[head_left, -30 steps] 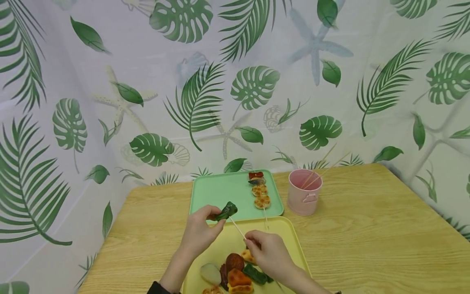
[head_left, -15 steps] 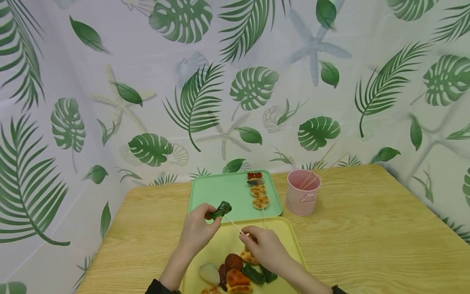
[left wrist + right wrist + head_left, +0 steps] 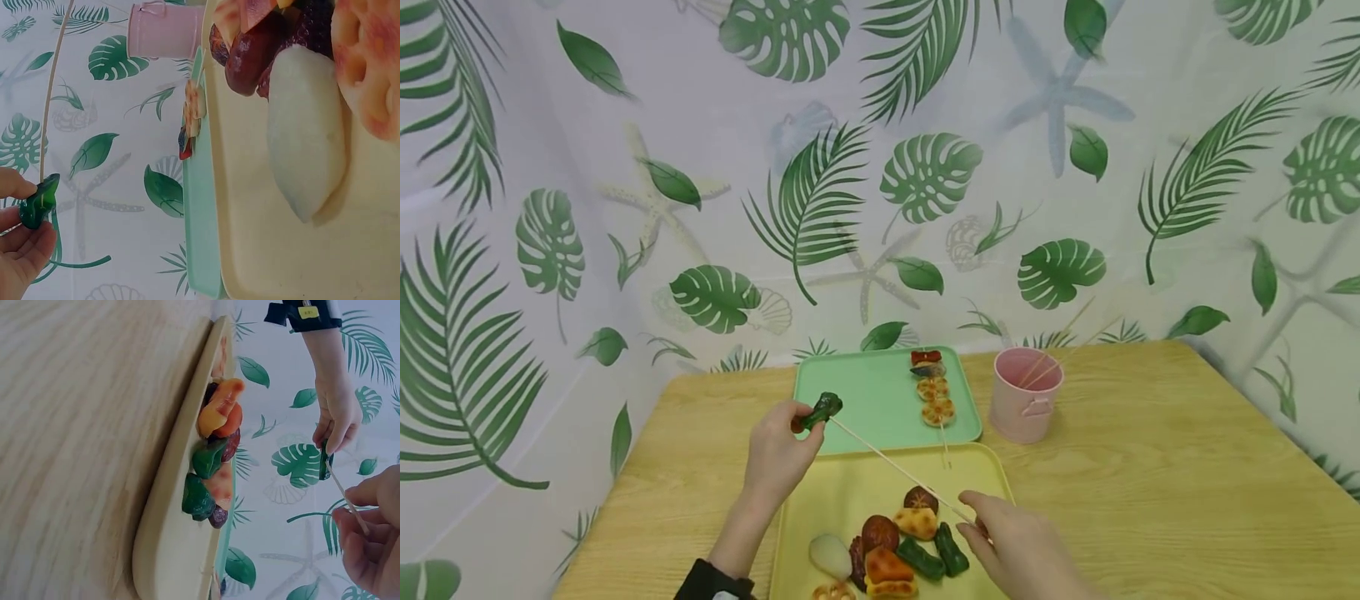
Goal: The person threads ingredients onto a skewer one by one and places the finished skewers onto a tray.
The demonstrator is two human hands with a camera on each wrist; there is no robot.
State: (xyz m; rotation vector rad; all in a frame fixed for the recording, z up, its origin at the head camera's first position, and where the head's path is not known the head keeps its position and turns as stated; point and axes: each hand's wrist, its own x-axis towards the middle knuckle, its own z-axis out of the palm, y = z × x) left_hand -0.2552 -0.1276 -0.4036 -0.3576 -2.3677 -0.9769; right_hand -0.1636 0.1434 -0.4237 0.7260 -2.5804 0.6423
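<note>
In the head view my left hand [image 3: 777,454] pinches a dark green pepper [image 3: 825,408], probably a toy, between thumb and fingers above the trays. A thin wooden skewer [image 3: 895,469] runs from the pepper down to my right hand [image 3: 1018,537], whose thumb and fingers pinch its far end. The left wrist view shows the skewer's tip end at the green pepper [image 3: 39,203]; how deep it sits is hard to tell. Below the hands lies a yellow tray [image 3: 820,492] with two more green peppers [image 3: 951,550], a browned piece [image 3: 916,522] and a dark mushroom cap [image 3: 921,498].
Behind the yellow tray, a green tray [image 3: 857,387] carries a loaded skewer [image 3: 937,411] at its right side. A pink bucket [image 3: 1026,396] with thin sticks stands to the right. A pale oval piece [image 3: 830,556] lies at the yellow tray's left. Leaf-patterned cloth [image 3: 880,167] hangs behind the table.
My right hand has moved right and down to the skewer's far end, so more of the stick shows. My left hand has shifted left and slightly up with the pepper.
</note>
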